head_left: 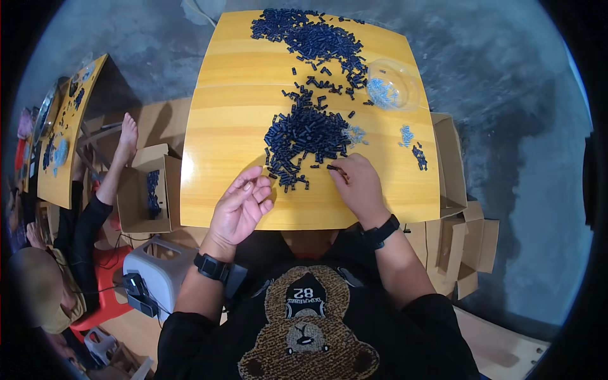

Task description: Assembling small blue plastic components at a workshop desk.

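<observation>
My left hand [239,208] is turned palm up at the near left of the pile, its fingers loosely curled and apart. Nothing plainly shows in it. My right hand [360,189] pinches a small black cylindrical piece [332,167] between thumb and fingertips, just off the pile's near right side. Between and beyond both hands lies a heap of small black cylindrical pieces [305,132], with several strays at its near edge. Small clear or pale-blue bits [354,135] lie against the heap's right side.
On the yellow table [221,139], a larger black heap [320,41] lies farther back. A clear round tub [410,88] holds pale bits; small clusters sit near the right edge. Cardboard boxes [166,190] flank the table. Another person sits at a second table on the left.
</observation>
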Tool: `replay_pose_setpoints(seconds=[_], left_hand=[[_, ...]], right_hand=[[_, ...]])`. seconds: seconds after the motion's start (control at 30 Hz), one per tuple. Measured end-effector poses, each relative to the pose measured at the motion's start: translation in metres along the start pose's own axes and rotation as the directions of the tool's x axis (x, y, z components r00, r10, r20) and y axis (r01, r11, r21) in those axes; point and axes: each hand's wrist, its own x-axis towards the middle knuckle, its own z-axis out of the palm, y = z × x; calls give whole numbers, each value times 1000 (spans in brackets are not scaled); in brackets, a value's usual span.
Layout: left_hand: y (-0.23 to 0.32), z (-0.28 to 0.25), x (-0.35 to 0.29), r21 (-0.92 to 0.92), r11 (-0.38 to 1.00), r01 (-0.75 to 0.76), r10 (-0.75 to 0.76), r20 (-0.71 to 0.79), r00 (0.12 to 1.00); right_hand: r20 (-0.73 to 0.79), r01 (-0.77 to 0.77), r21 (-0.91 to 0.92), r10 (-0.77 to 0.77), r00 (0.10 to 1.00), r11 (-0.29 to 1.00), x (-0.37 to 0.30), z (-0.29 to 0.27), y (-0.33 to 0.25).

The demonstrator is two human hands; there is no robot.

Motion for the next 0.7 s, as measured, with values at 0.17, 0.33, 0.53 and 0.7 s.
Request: replay_pose_setpoints(seconds=[0.17, 0.33, 0.53, 0.7], left_hand=[[-4, 8, -4, 103, 995, -9, 12, -27, 1000], [-11, 23, -9, 517, 855, 53, -6, -92, 996], [-19, 56, 1, 663, 721, 200, -147, -136, 980], [-36, 60, 3, 681, 687, 253, -166, -192, 967]], right_hand=[[28, -42, 8, 42, 999, 999, -7, -5, -3], [132, -50, 255, 16, 991, 966, -28, -16, -27], [76, 298, 213, -320, 945, 931, -36, -28, -45], [43, 282, 320, -311, 949, 904, -46, -32, -41]])
